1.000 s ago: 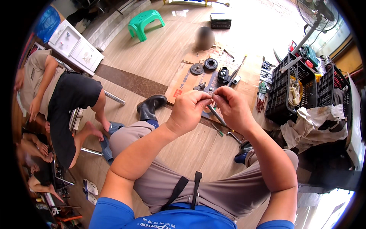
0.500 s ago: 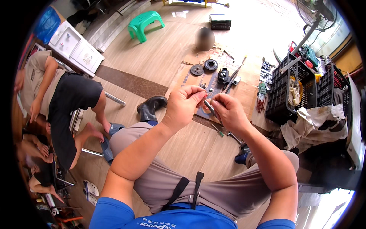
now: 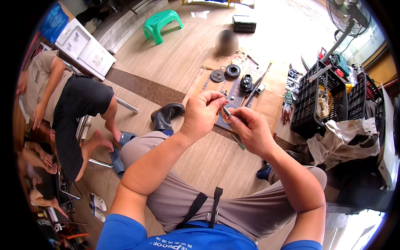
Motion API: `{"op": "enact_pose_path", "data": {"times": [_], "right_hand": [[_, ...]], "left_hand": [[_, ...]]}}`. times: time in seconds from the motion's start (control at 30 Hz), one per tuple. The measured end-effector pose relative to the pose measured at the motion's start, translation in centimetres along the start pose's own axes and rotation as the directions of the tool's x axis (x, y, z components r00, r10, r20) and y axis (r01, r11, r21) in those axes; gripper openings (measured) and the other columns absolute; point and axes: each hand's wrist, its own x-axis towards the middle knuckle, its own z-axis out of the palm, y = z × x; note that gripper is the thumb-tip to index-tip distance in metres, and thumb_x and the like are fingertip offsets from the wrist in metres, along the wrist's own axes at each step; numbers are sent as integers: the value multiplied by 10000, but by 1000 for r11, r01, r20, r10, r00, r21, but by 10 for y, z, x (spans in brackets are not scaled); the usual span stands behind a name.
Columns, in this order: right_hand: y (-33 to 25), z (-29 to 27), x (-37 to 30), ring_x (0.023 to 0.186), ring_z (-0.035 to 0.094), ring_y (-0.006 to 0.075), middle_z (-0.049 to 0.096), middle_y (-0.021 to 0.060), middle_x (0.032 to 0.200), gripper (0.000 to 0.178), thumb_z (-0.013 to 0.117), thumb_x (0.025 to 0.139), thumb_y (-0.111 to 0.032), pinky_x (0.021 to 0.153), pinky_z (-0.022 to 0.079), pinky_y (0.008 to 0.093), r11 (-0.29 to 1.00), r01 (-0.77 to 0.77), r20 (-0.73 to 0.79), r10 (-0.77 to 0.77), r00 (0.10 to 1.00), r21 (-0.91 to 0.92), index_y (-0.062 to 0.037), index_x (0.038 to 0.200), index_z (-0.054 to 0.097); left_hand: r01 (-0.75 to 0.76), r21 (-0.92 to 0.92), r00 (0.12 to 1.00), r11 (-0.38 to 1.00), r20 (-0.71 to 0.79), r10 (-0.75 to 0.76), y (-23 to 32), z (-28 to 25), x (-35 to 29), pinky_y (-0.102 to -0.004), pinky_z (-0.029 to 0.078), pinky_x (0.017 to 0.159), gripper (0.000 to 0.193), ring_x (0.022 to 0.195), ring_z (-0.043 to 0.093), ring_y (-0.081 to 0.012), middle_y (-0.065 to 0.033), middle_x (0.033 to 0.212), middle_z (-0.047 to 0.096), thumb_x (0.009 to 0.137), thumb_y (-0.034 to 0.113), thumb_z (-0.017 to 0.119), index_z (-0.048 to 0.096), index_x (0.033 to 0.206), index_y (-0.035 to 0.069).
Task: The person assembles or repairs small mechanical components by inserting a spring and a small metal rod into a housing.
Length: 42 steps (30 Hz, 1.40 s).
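My left hand (image 3: 202, 116) is raised over the cardboard, thumb and forefinger pinching a tiny piece with red on it (image 3: 226, 102); its exact kind is too small to make out. Close on its right, my right hand (image 3: 252, 130) grips a short, dark, slim metal rod (image 3: 226, 111), whose tip points up toward the left fingertips. Whether the rod touches the red piece I cannot tell. Beyond the hands, a black ring-shaped part (image 3: 232, 70), a grey disc (image 3: 217, 76) and a black mechanical part (image 3: 246, 82) lie on the cardboard sheet (image 3: 271, 96).
Black plastic crates (image 3: 306, 106) with tools and a draped pale cloth (image 3: 333, 139) stand at right, below a fan (image 3: 348, 16). A green stool (image 3: 162, 23) is at far left. Another person (image 3: 79, 112) sits at left. A green-handled tool (image 3: 240, 144) lies on the floor.
My right hand has turned slightly, and less of the rod shows beyond its fingers. The left hand keeps its pinch. The whole view has shifted a little.
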Motion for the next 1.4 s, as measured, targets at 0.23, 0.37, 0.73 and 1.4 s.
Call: {"op": "enact_pose_path", "data": {"times": [0.23, 0.37, 0.73, 1.4], "right_hand": [[-22, -7, 1, 602, 559, 150, 599, 111, 673, 116, 614, 921, -110, 582, 463, 305, 998, -58, 33, 59, 998, -33, 2, 941, 632], [-19, -19, 10, 609, 556, 130, 600, 101, 683, 115, 610, 928, -106, 573, 460, 294, 997, 55, -36, -57, 998, -44, 8, 937, 619], [14, -40, 29, 682, 604, 133, 665, 114, 773, 156, 583, 949, -118, 632, 489, 293, 989, -94, -63, 88, 994, -111, 33, 931, 618], [-1, -22, 16, 663, 646, 134, 679, 99, 974, 288, 489, 962, -46, 571, 527, 259, 939, -265, -165, 303, 938, 219, 45, 1230, 542]], "left_hand": [[-73, 210, 997, 975, 26, 69, -5, -1, -2, -206, 490, 656, 94, 719, 598, -60, -18, 804, 673, 912, 54, 644, 683, 960, -17], [-108, 273, 991, 956, 110, 80, -8, 1, -6, -217, 495, 679, 97, 752, 613, -73, -31, 828, 678, 903, 46, 650, 687, 959, -24], [-32, 167, 969, 986, 248, -11, 3, 2, -10, -234, 514, 716, 110, 788, 630, -99, -55, 868, 674, 918, 33, 628, 678, 984, -39], [76, 5, 996, 997, 43, -76, 8, -1, -4, -214, 497, 652, 124, 718, 599, -80, -40, 832, 674, 942, 67, 604, 659, 996, -31]]}}
